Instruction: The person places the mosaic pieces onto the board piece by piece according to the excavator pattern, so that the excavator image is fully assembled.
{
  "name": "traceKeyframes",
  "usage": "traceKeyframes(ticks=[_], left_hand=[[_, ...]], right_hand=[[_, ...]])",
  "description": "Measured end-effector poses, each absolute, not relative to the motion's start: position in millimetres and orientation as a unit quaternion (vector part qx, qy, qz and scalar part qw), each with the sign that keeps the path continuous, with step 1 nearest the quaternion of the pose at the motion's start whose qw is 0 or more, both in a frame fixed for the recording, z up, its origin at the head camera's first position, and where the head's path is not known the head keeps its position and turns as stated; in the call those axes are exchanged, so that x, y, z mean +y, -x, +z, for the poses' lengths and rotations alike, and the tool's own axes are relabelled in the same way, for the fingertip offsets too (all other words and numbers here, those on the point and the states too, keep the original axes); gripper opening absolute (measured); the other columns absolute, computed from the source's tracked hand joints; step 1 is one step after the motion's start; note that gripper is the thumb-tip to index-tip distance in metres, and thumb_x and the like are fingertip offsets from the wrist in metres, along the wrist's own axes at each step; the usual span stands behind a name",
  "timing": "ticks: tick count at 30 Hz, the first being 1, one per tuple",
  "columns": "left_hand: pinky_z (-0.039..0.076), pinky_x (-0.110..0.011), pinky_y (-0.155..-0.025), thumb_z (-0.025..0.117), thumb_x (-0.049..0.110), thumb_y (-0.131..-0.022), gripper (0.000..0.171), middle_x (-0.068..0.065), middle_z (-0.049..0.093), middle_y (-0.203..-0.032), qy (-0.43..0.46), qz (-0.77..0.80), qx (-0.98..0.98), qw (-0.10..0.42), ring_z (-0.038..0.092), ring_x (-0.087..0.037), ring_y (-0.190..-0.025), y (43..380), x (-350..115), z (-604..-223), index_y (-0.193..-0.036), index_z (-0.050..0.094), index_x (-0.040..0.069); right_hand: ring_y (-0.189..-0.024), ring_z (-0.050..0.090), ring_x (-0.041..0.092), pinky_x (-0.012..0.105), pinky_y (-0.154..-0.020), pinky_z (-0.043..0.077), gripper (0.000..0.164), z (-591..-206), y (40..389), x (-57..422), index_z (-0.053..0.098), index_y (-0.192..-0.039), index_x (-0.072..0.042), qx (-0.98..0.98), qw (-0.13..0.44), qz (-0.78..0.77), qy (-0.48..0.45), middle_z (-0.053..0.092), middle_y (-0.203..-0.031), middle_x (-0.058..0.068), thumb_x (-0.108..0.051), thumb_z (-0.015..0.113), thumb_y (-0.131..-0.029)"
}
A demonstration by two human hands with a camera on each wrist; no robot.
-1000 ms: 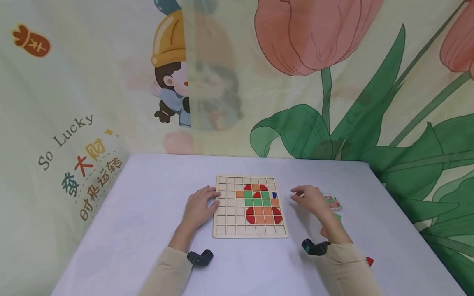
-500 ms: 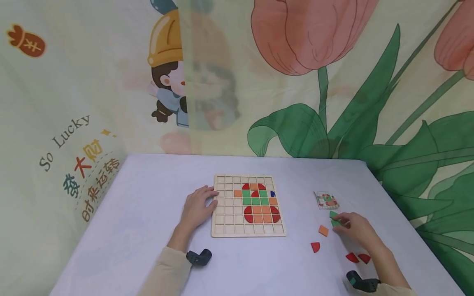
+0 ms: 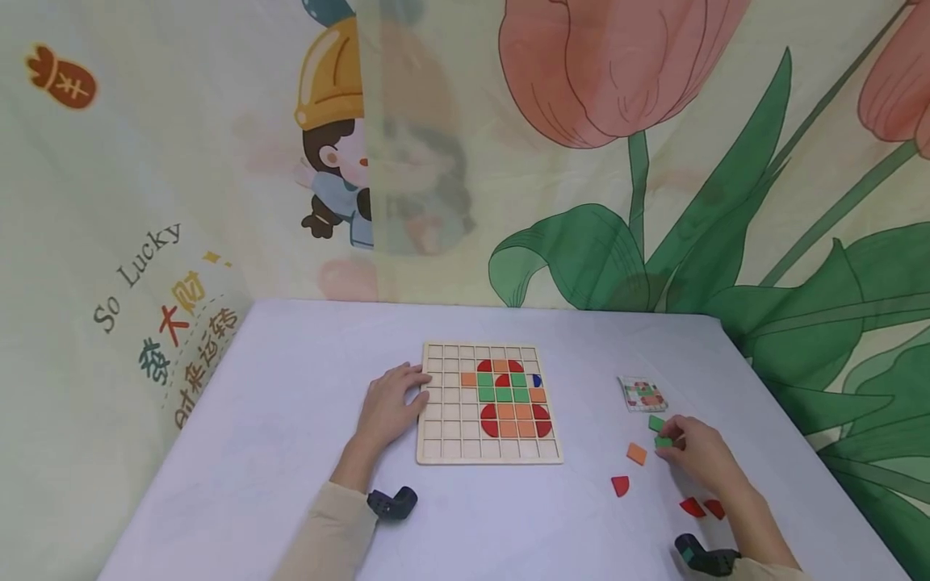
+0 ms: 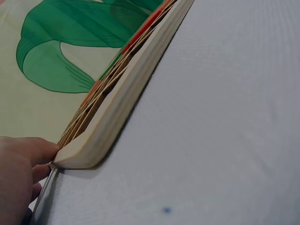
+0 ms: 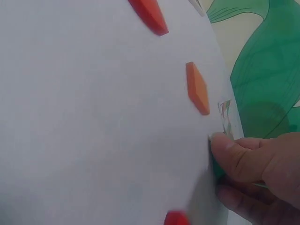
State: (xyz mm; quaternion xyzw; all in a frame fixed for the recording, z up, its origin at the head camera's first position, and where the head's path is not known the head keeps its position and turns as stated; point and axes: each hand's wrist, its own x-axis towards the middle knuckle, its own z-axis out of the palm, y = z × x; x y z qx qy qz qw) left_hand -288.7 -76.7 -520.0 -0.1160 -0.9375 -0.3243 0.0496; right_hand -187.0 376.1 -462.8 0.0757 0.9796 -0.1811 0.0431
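A wooden grid board (image 3: 450, 453) lies mid-table, with red, orange, green and blue pieces set in its right-hand cells. My left hand (image 3: 388, 405) rests at the board's left side, fingertips on the frame. In the left wrist view, those fingers touch a corner of the board (image 4: 112, 122). Off to the right, my right hand (image 3: 697, 450) pinches a green tile (image 3: 662, 442) between thumb and fingers, low over the table. The right wrist view shows the green tile (image 5: 217, 166) partly hidden behind the thumb. Another green tile (image 3: 656, 423) lies just beyond the fingertips.
Near my right hand lie an orange square (image 3: 636, 453), a red quarter-round piece (image 3: 620, 485) and two more red pieces, one being the red piece (image 3: 692, 507) by the forearm. A printed pattern card (image 3: 643, 394) sits behind. A patterned cloth (image 3: 436, 161) hangs beyond the table's far edge.
From beside the board, my right hand has moved right and toward me to the loose pieces and taken hold of a green tile. My left hand has stayed at the board's edge.
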Motion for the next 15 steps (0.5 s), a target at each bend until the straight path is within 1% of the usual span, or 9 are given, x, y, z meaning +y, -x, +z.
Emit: traceKeyframes(ticks=[4, 7, 11, 15], left_hand=[[0.032, -0.051, -0.111, 0.059, 0.031, -0.09, 0.031, -0.003, 0.055, -0.138, 0.116, -0.32, -0.939, 0.057, 0.04, -0.025, -0.137, 290.3, -82.0, -516.3, -0.119, 0.065, 0.019], [0.032, -0.052, -0.11, 0.06, 0.03, -0.09, 0.031, -0.003, 0.056, -0.137, 0.114, -0.321, -0.938, 0.066, 0.041, -0.025, -0.136, 291.6, -84.3, -515.7, -0.118, 0.066, 0.018], [0.032, -0.051, -0.11, 0.059, 0.031, -0.09, 0.031, -0.002, 0.055, -0.138, 0.116, -0.329, -0.935, 0.059, 0.04, -0.024, -0.137, 291.9, -82.9, -518.4, -0.118, 0.066, 0.02], [0.031, -0.051, -0.111, 0.059, 0.032, -0.09, 0.031, -0.001, 0.055, -0.138, 0.12, -0.334, -0.933, 0.049, 0.039, -0.023, -0.138, 289.3, -79.3, -522.0, -0.118, 0.066, 0.02]], right_hand=[[-0.076, 0.05, 0.02, 0.029, -0.063, 0.05, 0.022, -453.1, 205.7, 349.3, 0.057, -0.091, -0.003, 0.98, 0.011, -0.19, -0.053, 0.056, -0.08, 0.007, -0.008, 0.075, -0.079], [-0.075, 0.051, 0.02, 0.027, -0.062, 0.048, 0.019, -445.1, 233.1, 309.4, 0.059, -0.095, -0.005, 0.976, -0.011, -0.217, -0.03, 0.057, -0.08, 0.006, -0.007, 0.072, -0.082], [-0.077, 0.054, 0.018, 0.026, -0.066, 0.052, 0.018, -443.8, 270.2, 241.3, 0.064, -0.101, -0.008, 0.967, -0.01, -0.255, 0.017, 0.06, -0.084, 0.005, -0.009, 0.071, -0.084], [-0.079, 0.055, 0.015, 0.026, -0.07, 0.053, 0.012, -450.5, 293.5, 178.1, 0.069, -0.096, -0.01, 0.959, 0.009, -0.272, 0.079, 0.063, -0.086, 0.002, -0.009, 0.07, -0.085]])
